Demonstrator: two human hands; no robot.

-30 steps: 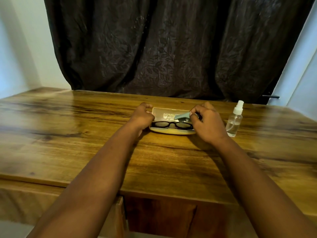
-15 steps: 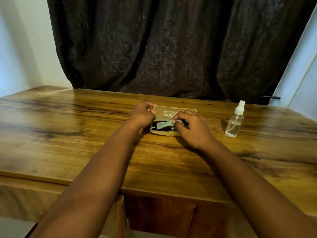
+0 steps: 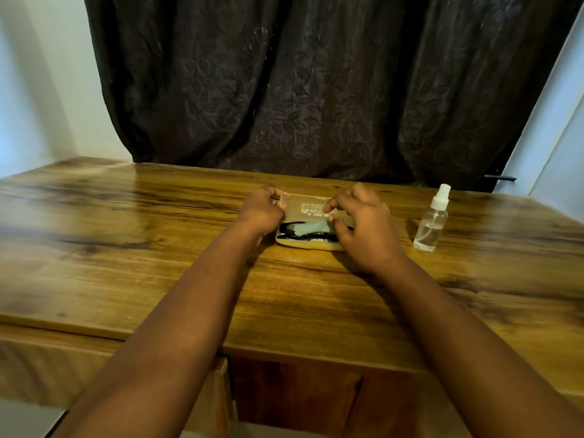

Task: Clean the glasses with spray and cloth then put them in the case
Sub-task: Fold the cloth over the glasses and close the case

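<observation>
Both hands out over the tabletop, forearms filling the near part of view. Left hand curled round the left end of the case, thumb at the lid corner, seems to be steadying it. Right hand hovers over the right half of the case, fingers loosely bent and spread, thumb and index near each other but nothing visibly pinched; looks like it grips nothing.

Case lies open, lid tipped back w/ printed text inside. Glasses sit in the tray, dark frame showing at the left end, right part hidden by the hand. Cloth, pale blue-green, folded, lies on top of the glasses inside the case.

Spray bottle upright on the tabletop, well right of the case, apart from both hands, some clear liquid in it.

Behind: dark curtain, pale walls either side.

Progress, my read: spray + wipe appear done, glasses and cloth already packed. Left: swing lid down and shut the case. Risk: cloth bunched up may stop lid closing flush.
</observation>
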